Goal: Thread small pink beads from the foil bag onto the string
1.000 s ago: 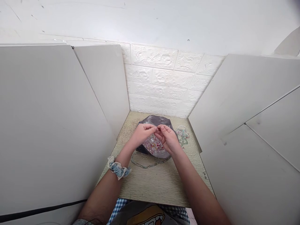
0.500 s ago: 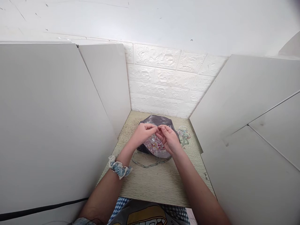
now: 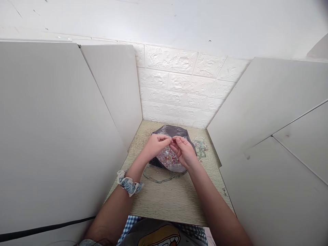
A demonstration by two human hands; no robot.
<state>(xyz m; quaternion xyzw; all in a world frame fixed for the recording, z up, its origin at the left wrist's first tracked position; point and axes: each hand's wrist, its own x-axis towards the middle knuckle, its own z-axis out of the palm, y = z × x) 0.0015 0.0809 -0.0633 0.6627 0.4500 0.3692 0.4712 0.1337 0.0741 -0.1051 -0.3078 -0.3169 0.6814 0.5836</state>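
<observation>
Both hands meet above a dark open bag (image 3: 171,130) whose pale inside holds many small pink, white and yellow beads (image 3: 167,158). My left hand (image 3: 157,145) is closed, its thumb and forefinger pinched together. Opposite it, my right hand (image 3: 183,150) is also in a pinch, thumb against forefinger, the other fingers curled. The fingertips of the two hands almost touch. Whatever lies between them is too small to make out. A beaded strand (image 3: 159,180) in pale green and grey curves over the table in front of the bag.
More beaded strands (image 3: 201,147), green, white and pink, lie right of the bag on the wooden table (image 3: 169,201). Small shiny bits (image 3: 224,192) sit near the right edge. White panels (image 3: 112,78) flank the table, and a white brick-patterned wall (image 3: 176,80) stands behind.
The view has shifted slightly. Both hands keep their pinches over the bag, with hardly any movement of the fingers.
</observation>
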